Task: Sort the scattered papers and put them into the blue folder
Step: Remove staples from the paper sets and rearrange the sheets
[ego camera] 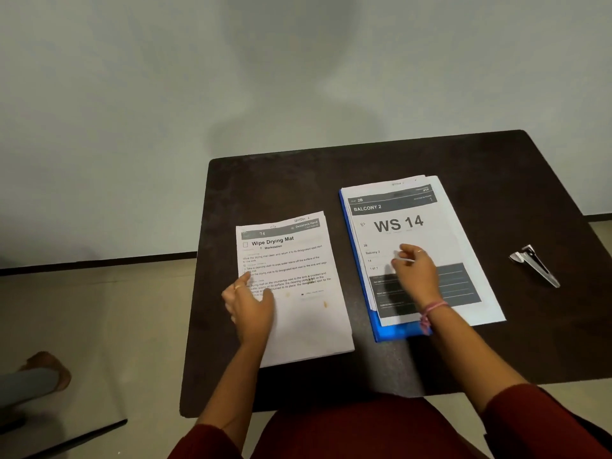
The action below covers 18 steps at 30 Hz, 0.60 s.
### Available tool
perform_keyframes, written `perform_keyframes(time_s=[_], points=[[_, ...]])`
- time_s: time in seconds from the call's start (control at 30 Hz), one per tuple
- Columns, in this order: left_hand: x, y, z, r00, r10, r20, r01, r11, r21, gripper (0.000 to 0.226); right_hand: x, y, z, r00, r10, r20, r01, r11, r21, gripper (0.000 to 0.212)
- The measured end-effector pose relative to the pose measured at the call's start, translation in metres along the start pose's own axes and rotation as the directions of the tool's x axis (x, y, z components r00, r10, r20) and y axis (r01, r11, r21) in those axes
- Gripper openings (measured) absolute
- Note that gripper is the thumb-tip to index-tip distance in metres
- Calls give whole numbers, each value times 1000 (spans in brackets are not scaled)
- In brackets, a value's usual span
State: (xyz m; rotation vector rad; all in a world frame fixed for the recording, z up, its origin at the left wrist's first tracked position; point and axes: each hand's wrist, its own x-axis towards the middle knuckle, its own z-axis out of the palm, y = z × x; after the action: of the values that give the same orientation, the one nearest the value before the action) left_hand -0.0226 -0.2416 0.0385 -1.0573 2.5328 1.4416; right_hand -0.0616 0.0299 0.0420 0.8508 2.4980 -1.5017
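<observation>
Table [390, 160]: dark brown, matte, rounded far corners, set against the wall.
Wall [198, 77]: plain pale grey, dark skirting along the floor at left.
Floor [99, 309]: beige.
Left stack [298, 313]: "Wipe Drying Mat" sheet on top, near-left on the table.
Left hand [248, 303]: fingers relaxed, resting on that stack's left edge.
Blue folder [387, 332]: right of centre, under the "WS 14" papers [407, 223].
Right hand [412, 270]: fingers curled, pinching something small and white over those papers.
Metal clip [535, 265]: far right, apart.
</observation>
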Motion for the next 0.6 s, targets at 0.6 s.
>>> perform_keyframes(time_s=[0.6], points=[[-68, 91, 128, 878, 148, 455, -155, 988, -22, 43, 74, 40, -111, 999, -29, -43, 27, 999, -46, 36]])
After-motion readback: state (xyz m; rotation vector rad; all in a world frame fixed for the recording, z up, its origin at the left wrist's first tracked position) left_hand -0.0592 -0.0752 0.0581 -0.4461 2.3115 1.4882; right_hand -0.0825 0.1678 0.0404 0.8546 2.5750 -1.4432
